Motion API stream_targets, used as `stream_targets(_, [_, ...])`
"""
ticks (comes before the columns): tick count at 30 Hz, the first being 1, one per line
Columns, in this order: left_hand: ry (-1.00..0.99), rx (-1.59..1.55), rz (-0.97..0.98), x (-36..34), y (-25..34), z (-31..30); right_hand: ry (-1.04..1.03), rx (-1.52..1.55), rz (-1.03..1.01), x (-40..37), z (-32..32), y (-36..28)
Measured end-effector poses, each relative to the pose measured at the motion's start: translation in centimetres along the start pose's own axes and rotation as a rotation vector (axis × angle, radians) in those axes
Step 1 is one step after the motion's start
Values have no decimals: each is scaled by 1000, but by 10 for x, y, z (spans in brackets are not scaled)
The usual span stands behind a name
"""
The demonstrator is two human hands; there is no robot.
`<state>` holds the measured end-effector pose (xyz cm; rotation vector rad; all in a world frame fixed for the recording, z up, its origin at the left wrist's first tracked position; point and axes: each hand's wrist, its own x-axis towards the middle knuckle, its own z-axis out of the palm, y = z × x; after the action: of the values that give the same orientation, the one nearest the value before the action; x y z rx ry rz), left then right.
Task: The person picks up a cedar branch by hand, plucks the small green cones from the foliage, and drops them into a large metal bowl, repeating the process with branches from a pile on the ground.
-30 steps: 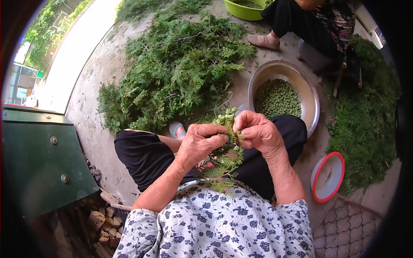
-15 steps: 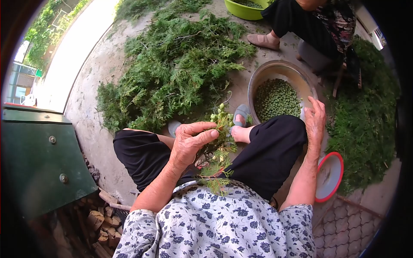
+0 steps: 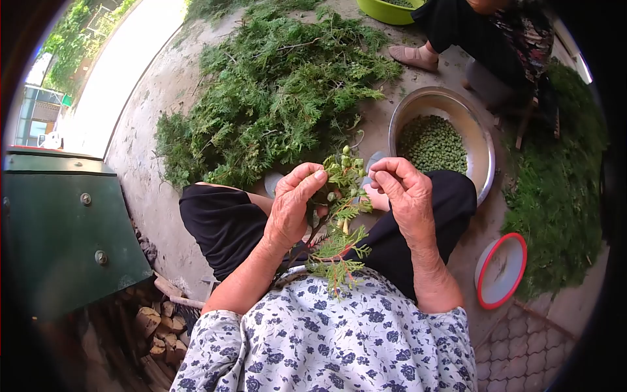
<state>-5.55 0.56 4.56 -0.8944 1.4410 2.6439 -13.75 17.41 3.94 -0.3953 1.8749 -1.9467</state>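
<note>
My left hand (image 3: 294, 199) is closed on a cedar sprig (image 3: 339, 245), its leafy end hanging down over my lap. Small green cones (image 3: 346, 160) cluster at the top of the sprig, just beyond the thumb and forefinger. Right beside those cones is my right hand (image 3: 406, 195), thumb and fingers drawn together; whether anything is between the tips I cannot make out. Beyond my right knee stands a metal basin (image 3: 480, 147) partly filled with picked green cones (image 3: 434, 144).
A large heap of cut green branches (image 3: 268, 98) lies ahead, with another heap (image 3: 555, 176) at the right. A red-rimmed bowl (image 3: 501, 271) rests at my right. A person (image 3: 483, 46) sits near a lime-green basin (image 3: 385, 12). Split firewood (image 3: 160, 330) and a green metal panel (image 3: 72, 235) are at left.
My right hand has come from over the metal basin's near edge to the cones on the sprig, and its fingers have drawn together. My left hand still holds the sprig.
</note>
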Motion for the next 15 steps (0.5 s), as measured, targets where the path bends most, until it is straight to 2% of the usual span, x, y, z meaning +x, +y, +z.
stream_targets(1, [7,-4,1,0,-1,1,34,-75,-95,-2,2,0])
stream_targets(2, [34,5,-3,1,-2,1,28,-76,-93,-4,5,-4])
stream_targets(5, [41,-4,-11,1,-3,-1,-70,-436,-329,-8,17,-20])
stream_targets(8, [40,18,11,3,-6,-2,-126,-657,-415,-7,31,-15])
stream_targets(13, [41,188,125,4,-14,-5,-174,-668,-449,-5,34,1])
stream_targets(15, [30,147,110,4,-16,-4,-211,-405,-273,-3,33,4])
